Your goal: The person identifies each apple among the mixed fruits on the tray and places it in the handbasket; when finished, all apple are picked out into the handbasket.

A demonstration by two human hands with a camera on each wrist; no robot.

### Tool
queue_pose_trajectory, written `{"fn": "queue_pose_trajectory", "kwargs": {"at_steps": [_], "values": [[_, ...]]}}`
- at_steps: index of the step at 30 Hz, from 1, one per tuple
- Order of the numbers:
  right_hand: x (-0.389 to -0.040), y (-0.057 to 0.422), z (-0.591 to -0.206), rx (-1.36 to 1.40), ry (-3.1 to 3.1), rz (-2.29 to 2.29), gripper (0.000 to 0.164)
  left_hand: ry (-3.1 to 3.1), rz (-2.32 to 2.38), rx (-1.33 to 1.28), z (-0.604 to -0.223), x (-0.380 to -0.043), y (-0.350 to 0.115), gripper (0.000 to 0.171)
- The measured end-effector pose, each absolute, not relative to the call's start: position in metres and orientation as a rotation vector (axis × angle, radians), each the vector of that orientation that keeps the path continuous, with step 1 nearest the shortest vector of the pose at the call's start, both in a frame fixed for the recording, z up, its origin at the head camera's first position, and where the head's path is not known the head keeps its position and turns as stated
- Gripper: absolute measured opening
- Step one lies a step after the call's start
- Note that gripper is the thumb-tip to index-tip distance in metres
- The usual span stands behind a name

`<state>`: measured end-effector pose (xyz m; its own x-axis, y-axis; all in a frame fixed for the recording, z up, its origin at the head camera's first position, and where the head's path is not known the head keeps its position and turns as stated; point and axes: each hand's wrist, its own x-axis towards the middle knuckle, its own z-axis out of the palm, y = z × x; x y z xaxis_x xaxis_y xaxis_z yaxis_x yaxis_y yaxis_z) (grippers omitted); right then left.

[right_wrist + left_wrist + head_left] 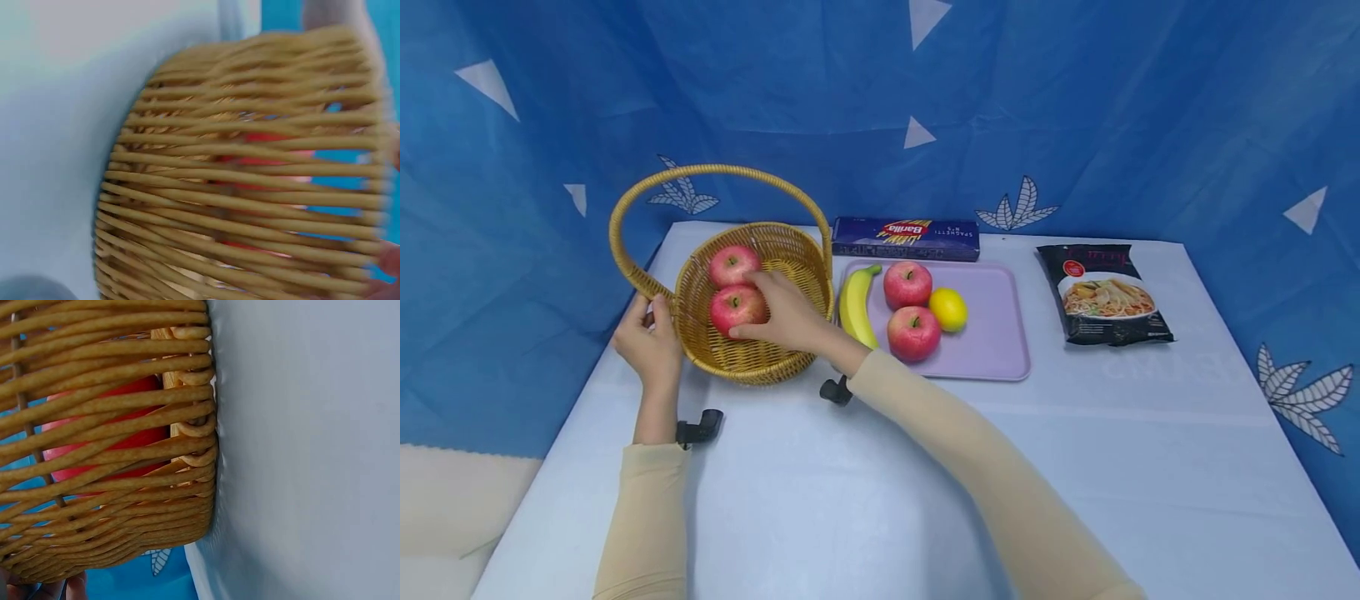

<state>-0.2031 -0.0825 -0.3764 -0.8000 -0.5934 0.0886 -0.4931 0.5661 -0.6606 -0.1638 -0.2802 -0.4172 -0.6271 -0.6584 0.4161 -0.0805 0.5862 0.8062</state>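
A wicker basket (811,250) with a tall arched handle stands at the left of the table. Two red apples are inside it, a farther apple (730,265) and a nearer apple (737,310). My right hand (786,315) reaches over the rim and holds the nearer apple between thumb and fingers. At the basket's left side, my left hand (651,343) grips the rim by the foot of the handle. Through the weave, the left wrist view shows a red apple (134,434). In the right wrist view the basket wall (250,181) hides most of the right hand.
Beside the basket lies a lilac tray (992,342) with a banana (856,307), two more apples (913,333) and a lemon (948,310). Behind it is a blue spaghetti box (906,240). A black noodle packet (1105,296) lies at the right. Blue cloth (880,108) hangs behind the table.
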Motion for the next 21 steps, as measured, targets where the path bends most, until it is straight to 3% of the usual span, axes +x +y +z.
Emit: {"fn": "queue_pose_trajectory", "kwargs": {"at_steps": [9,21], "values": [[-0.172,-0.028,-0.341,-0.991,2.631,-1.073,0.09,-2.089,-1.014,0.6,-0.417,-0.164,-0.281,0.036],[-0.168,0.065,-0.337,-0.854,2.795,-1.235,0.091,-2.077,-1.012,0.581,-0.418,-0.164,-0.281,0.034]]}}
